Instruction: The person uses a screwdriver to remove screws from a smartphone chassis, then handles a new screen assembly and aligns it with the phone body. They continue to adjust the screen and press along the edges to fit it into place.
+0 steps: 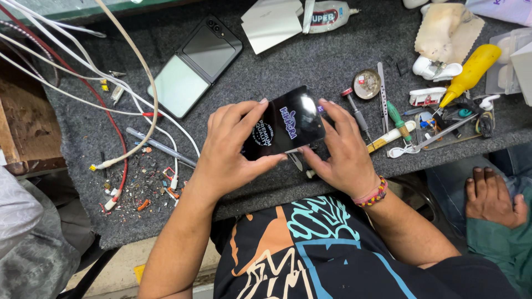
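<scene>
Left hand (230, 147) and right hand (342, 149) gripping a black glossy phone panel (284, 123) between their fingers, above the grey table (310, 63) near its front edge, open flip phone (194, 65) toward the back, tools (388, 119) toward the right edge

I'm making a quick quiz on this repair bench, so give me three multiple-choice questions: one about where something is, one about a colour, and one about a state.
1. Where is the flip phone relative to the hands?
A. above left
B. lower right
C. under them

2. What colour is the squeeze bottle?
A. blue
B. yellow
C. red

3. How is the black panel held?
A. lying untouched
B. by one hand
C. between left hand and right hand

Answers: 1 A, it lies opened flat toward the upper left; 2 B, its body is yellow; 3 C, fingers of both grip its edges.
</scene>
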